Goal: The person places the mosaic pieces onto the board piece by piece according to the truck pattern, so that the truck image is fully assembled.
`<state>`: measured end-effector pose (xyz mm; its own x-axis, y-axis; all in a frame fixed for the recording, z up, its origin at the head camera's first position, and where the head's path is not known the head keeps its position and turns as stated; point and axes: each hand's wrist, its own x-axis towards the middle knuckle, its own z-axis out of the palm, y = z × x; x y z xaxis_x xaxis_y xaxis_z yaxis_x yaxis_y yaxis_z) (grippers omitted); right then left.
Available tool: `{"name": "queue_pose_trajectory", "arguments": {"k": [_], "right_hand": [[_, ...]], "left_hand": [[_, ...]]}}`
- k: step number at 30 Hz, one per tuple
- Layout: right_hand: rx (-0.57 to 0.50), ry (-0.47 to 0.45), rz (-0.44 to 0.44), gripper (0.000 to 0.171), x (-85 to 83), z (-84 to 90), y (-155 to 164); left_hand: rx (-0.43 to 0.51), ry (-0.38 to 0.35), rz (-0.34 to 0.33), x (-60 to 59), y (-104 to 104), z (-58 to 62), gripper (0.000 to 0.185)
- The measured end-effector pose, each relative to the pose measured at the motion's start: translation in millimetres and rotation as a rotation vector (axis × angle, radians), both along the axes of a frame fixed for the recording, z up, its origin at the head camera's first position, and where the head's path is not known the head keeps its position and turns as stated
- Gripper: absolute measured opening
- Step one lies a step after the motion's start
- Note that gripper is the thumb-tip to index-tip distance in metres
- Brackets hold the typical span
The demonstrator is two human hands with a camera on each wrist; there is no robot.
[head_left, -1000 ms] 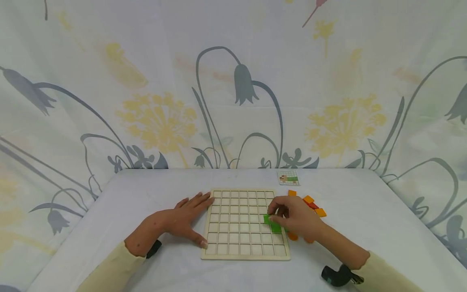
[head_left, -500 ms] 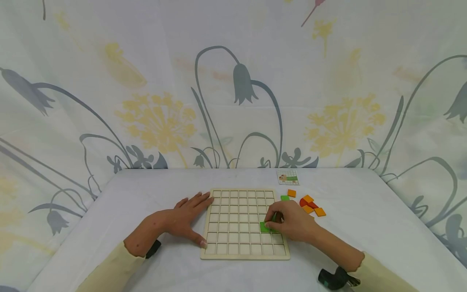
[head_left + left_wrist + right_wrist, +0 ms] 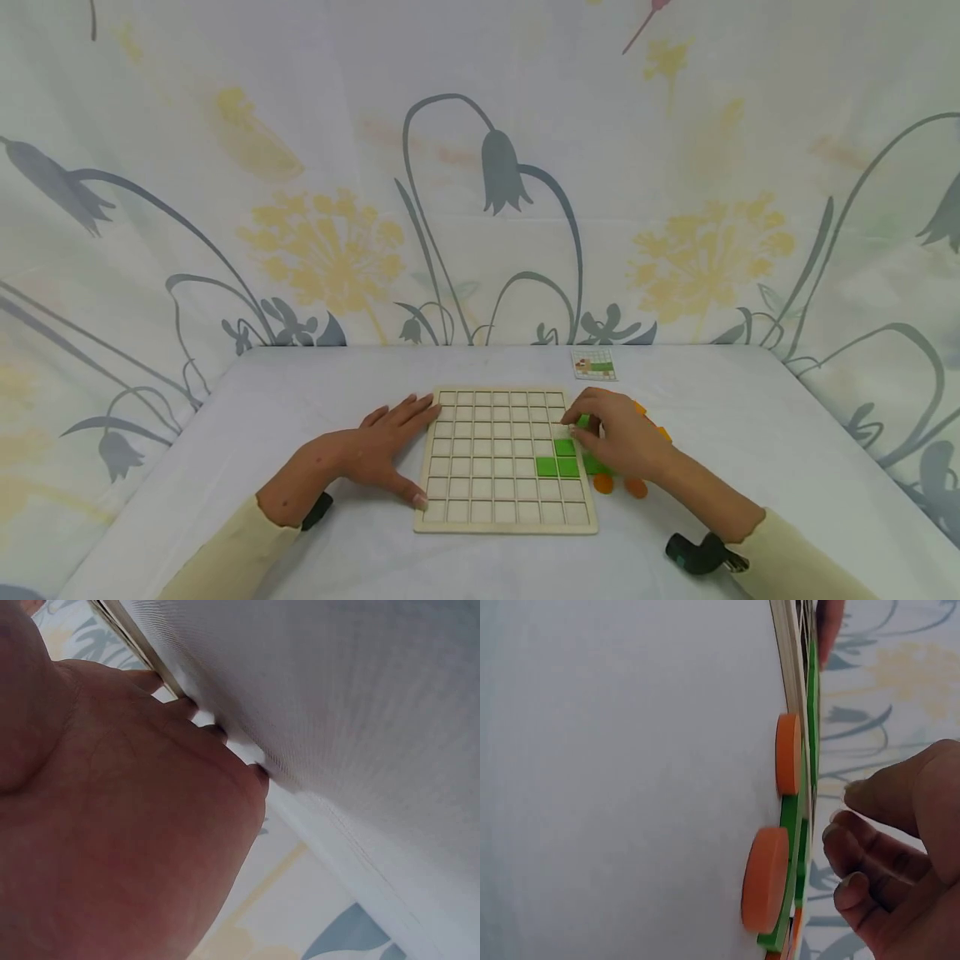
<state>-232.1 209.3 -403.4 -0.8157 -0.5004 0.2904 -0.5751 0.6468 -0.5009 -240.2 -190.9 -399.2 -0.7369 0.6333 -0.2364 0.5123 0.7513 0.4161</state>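
A wooden grid board (image 3: 495,527) lies flat on the white table. Three square green tiles (image 3: 567,467) sit in cells by its right edge, two side by side and one above. My left hand (image 3: 375,454) lies spread, thumb and fingertips against the board's left edge; in the left wrist view its fingers (image 3: 184,706) reach the edge. Over the right edge hovers my right hand (image 3: 622,433), fingers bent loosely. In the right wrist view a gap shows between thumb and fingers (image 3: 855,889), with nothing seen held. Beneath that hand are loose green pieces (image 3: 597,466), partly hidden.
Two orange discs (image 3: 636,488) lie right of the board. Orange tiles (image 3: 664,433) show past the right hand, which covers part of the pile. A small card with a coloured grid picture (image 3: 594,365) lies at the back. A flowered cloth (image 3: 480,250) hangs behind the table.
My right hand set a green tile into the cell left of another, then let go and moved up and right, uncovering the green tiles. The left hand stayed in place.
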Motion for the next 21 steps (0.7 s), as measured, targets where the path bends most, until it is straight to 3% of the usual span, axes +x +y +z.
{"name": "queue_pose_trajectory", "arguments": {"k": [9, 15, 21], "right_hand": [[0.095, 0.007, -0.056, 0.018, -15.7, -9.6, 21], [0.111, -0.054, -0.031, 0.012, -17.1, -9.4, 23], [0.074, -0.151, -0.026, 0.017, -13.1, -2.5, 20]], "left_hand": [[-0.008, 0.008, 0.006, 0.2, 0, -0.4, 0.128], [-0.006, 0.010, -0.002, 0.4, -1, 0.1, 0.128], [-0.007, 0.006, -0.004, 0.0, -1, 0.1, 0.128]]}}
